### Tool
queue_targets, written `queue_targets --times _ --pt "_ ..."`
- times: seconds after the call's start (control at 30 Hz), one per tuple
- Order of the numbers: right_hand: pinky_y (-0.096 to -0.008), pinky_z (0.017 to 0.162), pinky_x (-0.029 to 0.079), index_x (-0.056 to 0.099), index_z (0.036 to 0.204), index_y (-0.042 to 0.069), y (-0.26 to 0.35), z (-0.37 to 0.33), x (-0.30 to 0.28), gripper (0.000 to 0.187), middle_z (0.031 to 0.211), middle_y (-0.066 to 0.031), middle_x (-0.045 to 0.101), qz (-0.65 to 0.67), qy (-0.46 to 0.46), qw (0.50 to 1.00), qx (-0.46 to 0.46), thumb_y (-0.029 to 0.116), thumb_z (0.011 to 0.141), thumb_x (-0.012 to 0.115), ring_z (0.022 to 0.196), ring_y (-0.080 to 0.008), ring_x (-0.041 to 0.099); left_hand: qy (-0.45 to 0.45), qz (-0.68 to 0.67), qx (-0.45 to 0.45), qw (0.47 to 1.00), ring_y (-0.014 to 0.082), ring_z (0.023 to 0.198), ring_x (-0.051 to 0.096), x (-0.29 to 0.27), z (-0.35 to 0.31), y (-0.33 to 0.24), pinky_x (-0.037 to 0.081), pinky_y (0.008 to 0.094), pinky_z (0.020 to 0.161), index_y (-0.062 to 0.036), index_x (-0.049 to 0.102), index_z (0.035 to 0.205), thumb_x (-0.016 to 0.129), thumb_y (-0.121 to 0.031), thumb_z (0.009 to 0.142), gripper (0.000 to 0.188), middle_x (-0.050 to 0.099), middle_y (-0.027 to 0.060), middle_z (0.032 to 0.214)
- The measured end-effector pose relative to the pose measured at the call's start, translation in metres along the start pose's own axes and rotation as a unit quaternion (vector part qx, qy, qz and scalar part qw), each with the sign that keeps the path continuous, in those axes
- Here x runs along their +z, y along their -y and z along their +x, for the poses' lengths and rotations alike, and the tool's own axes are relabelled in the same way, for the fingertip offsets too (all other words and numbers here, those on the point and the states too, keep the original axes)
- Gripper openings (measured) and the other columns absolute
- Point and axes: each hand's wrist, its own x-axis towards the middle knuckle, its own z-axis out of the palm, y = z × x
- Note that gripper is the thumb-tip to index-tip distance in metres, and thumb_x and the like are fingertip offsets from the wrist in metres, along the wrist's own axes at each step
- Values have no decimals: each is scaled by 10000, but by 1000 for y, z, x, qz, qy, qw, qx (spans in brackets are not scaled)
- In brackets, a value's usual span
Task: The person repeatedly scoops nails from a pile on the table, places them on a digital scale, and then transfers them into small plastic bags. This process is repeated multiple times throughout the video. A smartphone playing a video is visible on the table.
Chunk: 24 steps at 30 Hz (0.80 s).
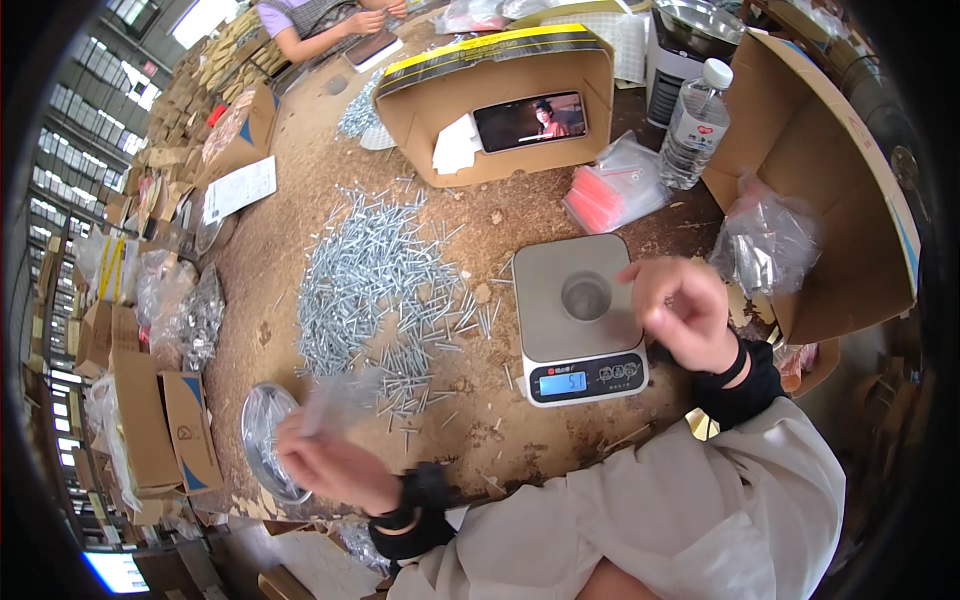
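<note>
My left hand (pixel 330 468) is closed at the fingertips on a small clear plastic bag (pixel 345 396), which looks blurred. It hovers over the edge of a round metal dish (pixel 268 450) with clear plastic bags in it. My right hand (pixel 688 312) is beside a small round cup (pixel 587 297) on a digital kitchen scale (pixel 545 335). Its index finger points toward the cup's rim, thumb apart, and nothing shows between them. The scale's display is lit. Left of the scale spreads a heap of silver screws (pixel 365 280).
Behind the scale lie bags with red strips (pixel 610 190) and a water bottle (pixel 695 125). An open carton (pixel 840 200) with plastic bags borders the right. A phone (pixel 530 122) playing video leans inside a cardboard box (pixel 420 110). Across the table, another person's hands (pixel 370 18) are visible.
</note>
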Motion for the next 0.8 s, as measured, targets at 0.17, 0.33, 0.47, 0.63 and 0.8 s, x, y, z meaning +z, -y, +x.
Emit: queue_targets --times 0.17,0.33,0.47,0.63,0.8 --pt "-387 989 424 594 1078 15 0 14 -2 307 1117 -139 613 -156 55 983 73 201 869 721 1107 -311 572 -79 212 87 970 216 889 581 -102 64 18 487 340 847 -9 605 999 561 -125 1022 126 622 91 954" --pt "-474 1147 325 417 1468 62 -14 18 -1 848 1450 -183 439 -265 215 938 60 205 735 820 1354 -402 408 91 466 169 864 164 762 557 -112 56 28 436 307 677 -3 666 1139 703 -137 932 250 631 62 880" --pt "-479 1180 287 383 1518 94 -40 17 3 951 1387 -158 533 -278 258 923 69 133 687 843 1360 -376 420 346 436 102 825 197 622 548 -68 36 18 432 332 590 -42 677 1149 784 -178 845 350 590 67 733" --pt "-425 1000 487 431 1481 83 -7 22 34 865 1242 -159 626 -209 225 944 122 60 704 810 1120 -365 611 547 473 -3 691 292 682 656 -51 26 5 505 379 606 -46 612 1250 915 -391 603 793 666 125 766" --pt "-392 807 553 515 1328 -59 22 4 112 734 1000 -177 652 -253 351 902 -8 135 694 829 941 -334 646 567 486 37 664 309 682 675 -58 11 33 513 392 595 -69 482 1408 902 -428 582 994 683 137 786"
